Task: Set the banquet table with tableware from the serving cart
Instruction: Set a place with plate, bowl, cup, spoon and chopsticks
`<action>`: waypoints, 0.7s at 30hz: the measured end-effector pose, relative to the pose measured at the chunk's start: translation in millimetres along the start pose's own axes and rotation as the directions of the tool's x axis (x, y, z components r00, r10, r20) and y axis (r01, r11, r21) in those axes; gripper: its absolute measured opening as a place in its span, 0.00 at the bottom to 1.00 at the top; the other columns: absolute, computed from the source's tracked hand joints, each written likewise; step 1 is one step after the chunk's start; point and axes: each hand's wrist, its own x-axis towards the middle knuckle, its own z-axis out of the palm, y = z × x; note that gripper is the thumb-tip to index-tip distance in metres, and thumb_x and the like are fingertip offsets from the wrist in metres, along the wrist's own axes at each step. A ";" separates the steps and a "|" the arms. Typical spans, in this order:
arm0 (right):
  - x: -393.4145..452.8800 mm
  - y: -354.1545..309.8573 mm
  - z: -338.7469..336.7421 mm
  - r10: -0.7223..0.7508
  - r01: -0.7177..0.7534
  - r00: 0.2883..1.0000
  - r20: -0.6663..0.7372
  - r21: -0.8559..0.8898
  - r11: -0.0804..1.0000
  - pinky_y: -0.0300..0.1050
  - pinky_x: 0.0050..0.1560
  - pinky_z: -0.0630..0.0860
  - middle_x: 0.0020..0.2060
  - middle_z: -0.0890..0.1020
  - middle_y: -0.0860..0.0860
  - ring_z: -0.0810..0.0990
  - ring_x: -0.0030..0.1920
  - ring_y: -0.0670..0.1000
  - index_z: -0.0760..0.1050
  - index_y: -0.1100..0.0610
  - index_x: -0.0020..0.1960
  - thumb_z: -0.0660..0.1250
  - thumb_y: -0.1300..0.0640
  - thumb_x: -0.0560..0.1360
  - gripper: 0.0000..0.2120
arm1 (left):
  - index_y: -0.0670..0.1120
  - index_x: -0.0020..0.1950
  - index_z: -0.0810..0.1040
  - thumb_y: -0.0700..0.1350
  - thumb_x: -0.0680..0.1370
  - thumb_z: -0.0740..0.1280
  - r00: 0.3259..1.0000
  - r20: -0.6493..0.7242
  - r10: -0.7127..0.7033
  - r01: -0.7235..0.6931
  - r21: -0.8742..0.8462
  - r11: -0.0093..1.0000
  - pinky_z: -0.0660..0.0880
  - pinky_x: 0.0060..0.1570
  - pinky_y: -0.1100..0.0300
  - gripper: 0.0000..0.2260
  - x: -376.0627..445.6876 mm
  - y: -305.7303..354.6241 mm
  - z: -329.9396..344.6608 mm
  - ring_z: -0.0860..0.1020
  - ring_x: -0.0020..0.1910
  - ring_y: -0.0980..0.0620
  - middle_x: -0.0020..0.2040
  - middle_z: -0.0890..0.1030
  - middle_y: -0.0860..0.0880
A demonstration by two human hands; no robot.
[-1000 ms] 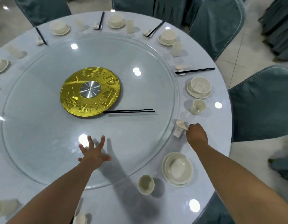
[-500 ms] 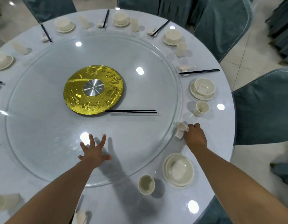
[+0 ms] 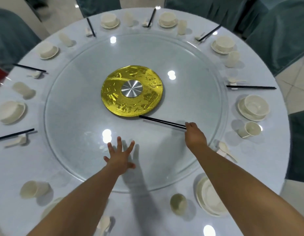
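Left hand (image 3: pixel 119 156) lies palm down on the glass turntable (image 3: pixel 76 103), fingers straight and spread, holding nothing. Right hand (image 3: pixel 195 136) reaches across the turntable with its fingertips at the near end of a pair of black chopsticks (image 3: pixel 162 122); the back of the hand hides the fingers, so whether they pinch the sticks or only touch them cannot be told. The chopsticks lie flat on the glass, side by side, their far tips touching the near edge of the gold disc (image 3: pixel 132 91) at the turntable's centre. Table (image 3: pixel 274 150) carries place settings round the turntable: at the right, a bowl on a saucer (image 3: pixel 253 107) with a cup (image 3: pixel 250 129) just beside it on the near side, and beyond the bowl another pair of chopsticks (image 3: pixel 251 87) laid on a rest. Nearer, at the turntable's right rim, a spoon (image 3: pixel 225 149) sits on its rest, with no chopsticks beside it. A plate setting (image 3: pixel 209 196) lies at the near right, partly hidden by the right forearm, with a small cup (image 3: pixel 177 202) to its left. Further settings of bowl, cup, spoon and chopsticks run along the far and left sides; those at the left are blurred. Covered chairs (image 3: pixel 280 36) stand round the table.
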 end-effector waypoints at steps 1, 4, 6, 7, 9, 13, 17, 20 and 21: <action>0.9 -3.9 1.5 0.009 -0.010 1.000 -0.013 -0.034 0.999 0.49 0.56 0.76 0.70 0.65 0.55 0.77 0.56 0.60 0.63 0.59 0.74 0.60 0.68 0.77 0.26 | 0.70 0.75 0.38 0.63 0.71 0.72 1.000 0.004 0.003 -0.003 0.000 1.000 0.56 0.65 0.24 0.47 0.7 -4.4 -0.1 0.31 0.74 0.31 0.76 0.27 0.51; -1.6 -8.6 4.7 -0.015 0.009 0.999 -0.045 -0.138 0.990 0.49 0.43 0.75 0.60 0.70 0.56 0.77 0.46 0.59 0.71 0.61 0.63 0.61 0.70 0.75 0.18 | 0.70 0.75 0.38 0.61 0.72 0.72 1.000 0.015 0.021 -0.020 -0.009 1.000 0.53 0.66 0.24 0.46 2.3 -14.3 -2.6 0.29 0.74 0.32 0.76 0.26 0.52; -5.3 -11.5 9.0 -0.032 0.024 0.998 -0.047 -0.163 0.986 0.48 0.40 0.71 0.57 0.71 0.57 0.75 0.44 0.57 0.73 0.62 0.59 0.60 0.70 0.75 0.15 | 0.70 0.75 0.39 0.60 0.72 0.72 0.999 0.022 0.027 -0.026 -0.015 1.000 0.51 0.66 0.24 0.46 2.6 -21.3 -5.4 0.28 0.73 0.33 0.75 0.25 0.52; -7.2 -12.6 10.7 -0.036 0.027 0.998 -0.047 -0.166 0.986 0.48 0.39 0.70 0.56 0.71 0.57 0.74 0.42 0.57 0.73 0.62 0.58 0.60 0.71 0.75 0.14 | 0.70 0.75 0.39 0.60 0.72 0.72 0.999 0.023 0.029 -0.028 -0.009 1.000 0.50 0.67 0.24 0.46 2.6 -24.2 -6.6 0.28 0.73 0.33 0.75 0.25 0.52; -11.5 -16.2 13.4 -0.037 0.029 0.998 -0.045 -0.165 0.986 0.47 0.39 0.68 0.56 0.71 0.57 0.75 0.42 0.58 0.72 0.63 0.58 0.59 0.72 0.75 0.14 | 0.70 0.75 0.39 0.59 0.73 0.72 0.999 0.029 0.035 -0.035 -0.001 0.999 0.49 0.67 0.24 0.46 1.9 -30.8 -9.4 0.27 0.73 0.34 0.75 0.25 0.51; -19.3 -22.1 18.2 -0.072 0.068 0.997 -0.019 -0.168 0.983 0.46 0.39 0.68 0.56 0.73 0.58 0.78 0.45 0.60 0.71 0.62 0.60 0.59 0.72 0.75 0.16 | 0.69 0.75 0.39 0.58 0.73 0.73 0.998 0.031 0.056 -0.056 0.015 0.998 0.48 0.68 0.25 0.47 2.0 -39.7 -13.9 0.27 0.73 0.34 0.75 0.25 0.51; -30.8 -26.0 26.4 -0.107 0.104 0.994 0.001 -0.252 0.962 0.45 0.41 0.69 0.56 0.73 0.56 0.77 0.50 0.56 0.71 0.61 0.61 0.59 0.72 0.74 0.17 | 0.69 0.75 0.39 0.58 0.72 0.73 0.998 0.021 0.063 -0.063 0.012 0.998 0.47 0.67 0.25 0.47 6.3 -47.2 -13.2 0.26 0.73 0.35 0.75 0.25 0.52; -41.3 -27.7 31.1 -0.069 0.070 0.998 0.013 -0.280 0.957 0.45 0.42 0.72 0.57 0.72 0.55 0.75 0.51 0.55 0.71 0.60 0.60 0.58 0.72 0.74 0.17 | 0.70 0.75 0.40 0.59 0.71 0.74 0.998 0.013 0.062 -0.062 0.032 0.998 0.49 0.67 0.25 0.47 10.3 -52.3 -11.9 0.27 0.74 0.35 0.75 0.25 0.53; -49.2 -27.8 30.4 -0.050 0.053 0.999 0.017 -0.280 0.958 0.46 0.43 0.73 0.57 0.72 0.55 0.75 0.52 0.55 0.71 0.60 0.60 0.58 0.72 0.74 0.17 | 0.71 0.75 0.40 0.59 0.71 0.74 0.998 0.014 0.059 -0.059 0.037 0.998 0.50 0.67 0.25 0.47 8.6 -53.1 -12.1 0.28 0.74 0.35 0.76 0.26 0.53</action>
